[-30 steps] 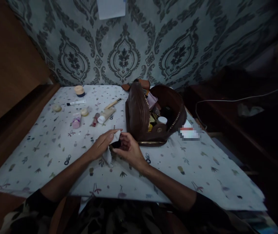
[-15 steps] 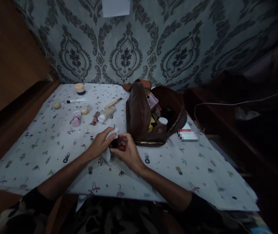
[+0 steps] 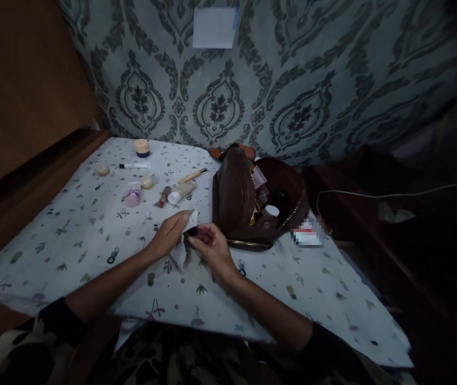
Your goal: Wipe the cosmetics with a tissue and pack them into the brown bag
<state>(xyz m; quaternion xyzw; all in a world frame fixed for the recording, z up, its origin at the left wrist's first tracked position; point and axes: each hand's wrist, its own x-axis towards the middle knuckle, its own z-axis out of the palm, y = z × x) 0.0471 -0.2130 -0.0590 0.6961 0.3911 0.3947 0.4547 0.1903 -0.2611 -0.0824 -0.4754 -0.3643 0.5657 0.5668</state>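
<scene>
My left hand (image 3: 169,233) is closed on a white wipe (image 3: 179,254), whose loose end hangs below the fingers. Against the wipe is a small black-capped item (image 3: 192,231), pinched by the fingertips of my right hand (image 3: 211,247); most of it is hidden, so its kind does not show. Just right of the hands stands a brown leather bag (image 3: 232,198), unzipped, with a white-lidded jar (image 3: 271,211) and other small things inside. Beyond the hands lie a cream tube (image 3: 184,192) with a white cap and a small reddish tube (image 3: 164,197).
A pink-and-white bottle (image 3: 133,194), small round pots (image 3: 147,183), a white tube (image 3: 135,166), a brush (image 3: 192,175) and a peach-lidded jar (image 3: 142,148) lie on the patterned tablecloth (image 3: 76,235). A white cable (image 3: 376,195) runs at right. Patterned wallpaper (image 3: 164,80) rises behind.
The camera view has shifted, bringing more of the paper on the wall into sight. Both hands still hold the wipe and black-capped item close together, with the fingers slightly moved.
</scene>
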